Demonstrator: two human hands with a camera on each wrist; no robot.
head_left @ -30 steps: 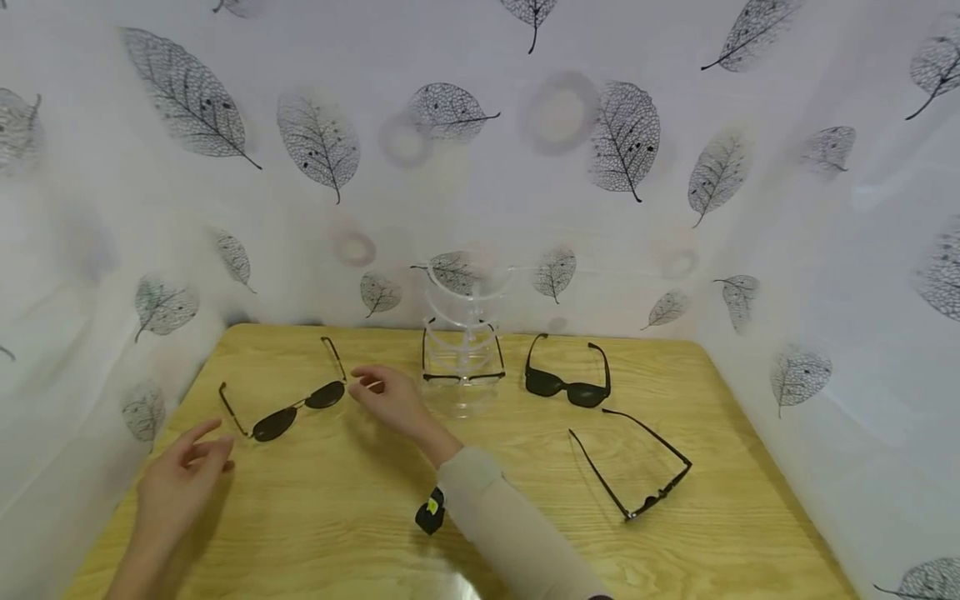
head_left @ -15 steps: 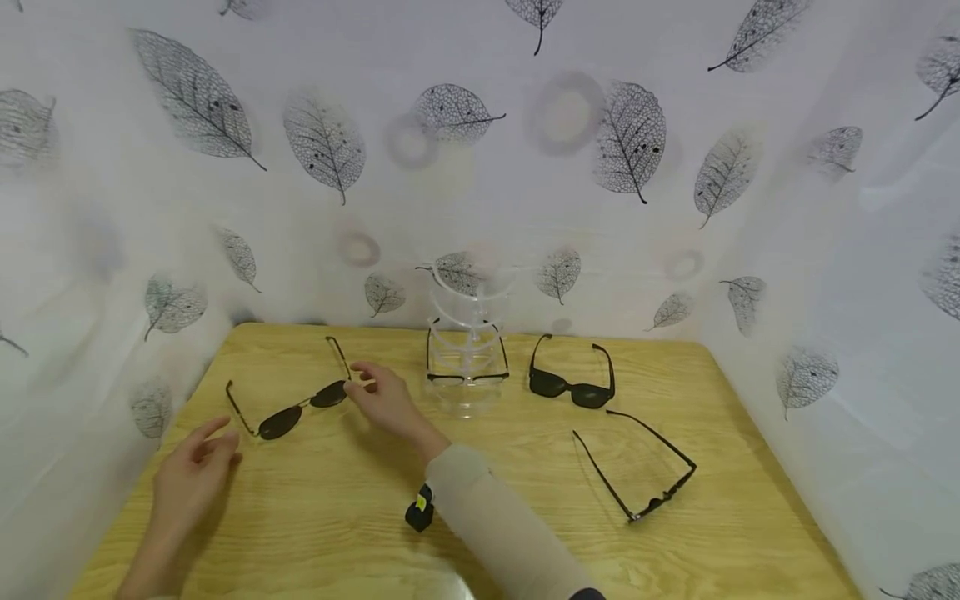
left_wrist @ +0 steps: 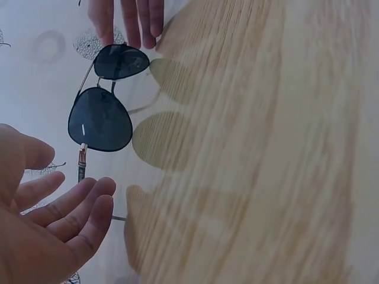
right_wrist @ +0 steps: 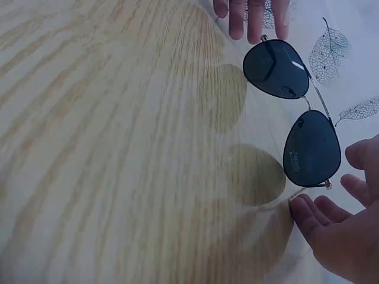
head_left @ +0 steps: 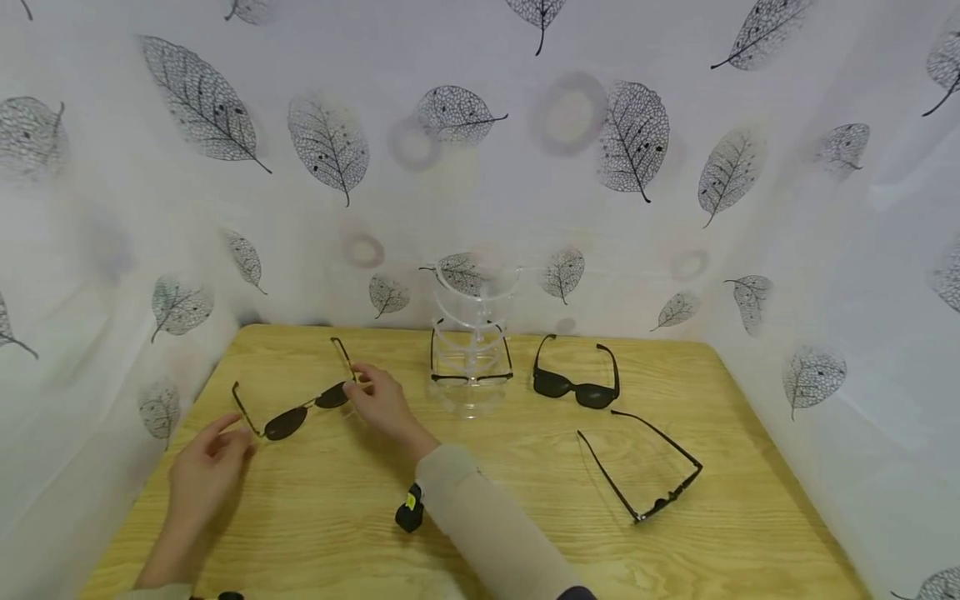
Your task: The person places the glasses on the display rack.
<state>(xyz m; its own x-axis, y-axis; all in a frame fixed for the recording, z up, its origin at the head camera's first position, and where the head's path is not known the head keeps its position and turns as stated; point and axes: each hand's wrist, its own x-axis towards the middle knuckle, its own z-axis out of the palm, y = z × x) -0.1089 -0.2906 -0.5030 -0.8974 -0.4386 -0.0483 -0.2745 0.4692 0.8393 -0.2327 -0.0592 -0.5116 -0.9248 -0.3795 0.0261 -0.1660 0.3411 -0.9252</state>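
Aviator sunglasses (head_left: 287, 423) with dark lenses and a thin metal frame stand on the wooden table at the left, temples pointing back. My left hand (head_left: 204, 471) hovers by their left hinge, fingers loosely bent; in the left wrist view its fingertips (left_wrist: 105, 188) lie close to the temple without a visible grip. My right hand (head_left: 382, 408) is at the right hinge. In the right wrist view its thumb and fingers are spread on either side of that hinge (right_wrist: 327, 184), with a gap showing; whether a fingertip touches is unclear.
A clear tiered display stand (head_left: 471, 333) is at the back, with thin dark-framed eyeglasses (head_left: 450, 379) at its lower part. Black sunglasses (head_left: 595, 396) and another dark-framed pair (head_left: 684, 483) lie to the right. A leaf-print curtain (head_left: 480, 200) encloses the table (head_left: 525, 500).
My left hand has moved up and right, nearer the left hinge of the sunglasses. My right hand has closed in on the right hinge. The sunglasses keep their place on the table.
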